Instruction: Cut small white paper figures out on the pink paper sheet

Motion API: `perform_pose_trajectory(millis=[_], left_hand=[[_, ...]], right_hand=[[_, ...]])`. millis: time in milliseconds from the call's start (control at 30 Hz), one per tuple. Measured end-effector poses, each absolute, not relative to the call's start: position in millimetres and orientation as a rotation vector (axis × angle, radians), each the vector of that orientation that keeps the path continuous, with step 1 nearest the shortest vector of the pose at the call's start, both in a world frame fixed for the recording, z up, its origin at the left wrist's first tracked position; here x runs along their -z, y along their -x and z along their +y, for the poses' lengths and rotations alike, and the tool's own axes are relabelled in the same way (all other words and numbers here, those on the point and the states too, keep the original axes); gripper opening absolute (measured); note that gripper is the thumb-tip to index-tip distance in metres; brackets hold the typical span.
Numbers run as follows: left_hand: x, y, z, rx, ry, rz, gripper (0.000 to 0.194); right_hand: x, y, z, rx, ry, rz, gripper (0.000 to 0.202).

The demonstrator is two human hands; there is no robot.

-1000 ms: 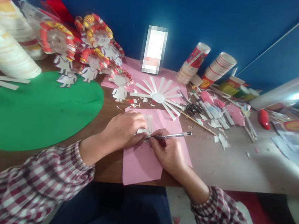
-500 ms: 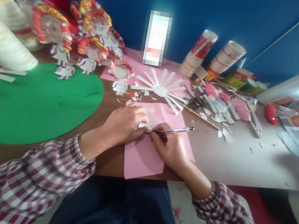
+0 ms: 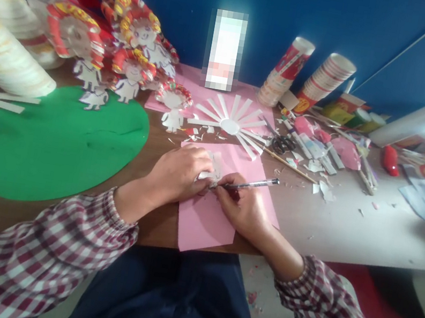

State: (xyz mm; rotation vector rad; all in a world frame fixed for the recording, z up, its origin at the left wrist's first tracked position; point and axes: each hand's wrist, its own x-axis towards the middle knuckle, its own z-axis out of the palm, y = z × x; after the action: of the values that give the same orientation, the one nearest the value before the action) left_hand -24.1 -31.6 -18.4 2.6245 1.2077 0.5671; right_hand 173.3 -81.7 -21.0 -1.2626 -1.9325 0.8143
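Observation:
My right hand (image 3: pixel 241 204) is closed around a slim pen (image 3: pixel 259 183), its writing end down near my left thumb. My left hand (image 3: pixel 183 173) grips and steadies a small white paper piece (image 3: pixel 216 166), whose outline is mostly covered by fingers. Both hands rest over pink paper (image 3: pixel 207 228) at the table's front edge. Just beyond them lies a white paper cup cut into spread strips (image 3: pixel 230 125). A small white paper figure with a red curled top (image 3: pixel 172 118) is to its left.
A green oval sheet (image 3: pixel 55 149) lies at left, with several decorated paper figures (image 3: pixel 130 80) behind it. Black-handled scissors (image 3: pixel 282 144), a thin stick (image 3: pixel 289 163) and scraps lie at right. Stacked paper cups (image 3: pixel 327 80) and a lit, blurred-out screen (image 3: pixel 226 50) stand at the back.
The whole view has shifted slightly, with things a little higher and further right. Both hands keep almost the same pose over the white paper piece.

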Motion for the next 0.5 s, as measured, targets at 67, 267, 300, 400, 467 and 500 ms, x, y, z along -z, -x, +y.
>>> perform_pose_trajectory(millis=[67,267,300,400,467,500], left_hand=[[17.9,24.0,-31.3,-0.547,-2.623,1.204,0.021],[17.0,24.5,-31.0,-0.538,-2.634,1.2,0.021],[17.3,24.6,-30.9,-0.534,-2.633,1.2,0.021],[18.4,24.8,-30.7,-0.539,-2.629,1.194,0.022],[18.9,24.8,-30.8,-0.552,-2.625,1.192,0.022],[19.0,24.7,-30.9,-0.559,-2.622,1.195,0.022]], right_hand=[[20.6,-173.7,-81.9,-0.813,1.261,-1.937,0.005],[18.6,-173.8,-82.1,-0.816,1.28,-1.916,0.008],[18.2,-173.5,-81.9,-0.814,1.277,-1.911,0.009],[17.6,-172.3,-81.4,-0.813,1.255,-1.911,0.007],[17.6,-171.8,-81.2,-0.816,1.251,-1.918,0.006],[17.7,-171.8,-81.3,-0.817,1.254,-1.92,0.006]])
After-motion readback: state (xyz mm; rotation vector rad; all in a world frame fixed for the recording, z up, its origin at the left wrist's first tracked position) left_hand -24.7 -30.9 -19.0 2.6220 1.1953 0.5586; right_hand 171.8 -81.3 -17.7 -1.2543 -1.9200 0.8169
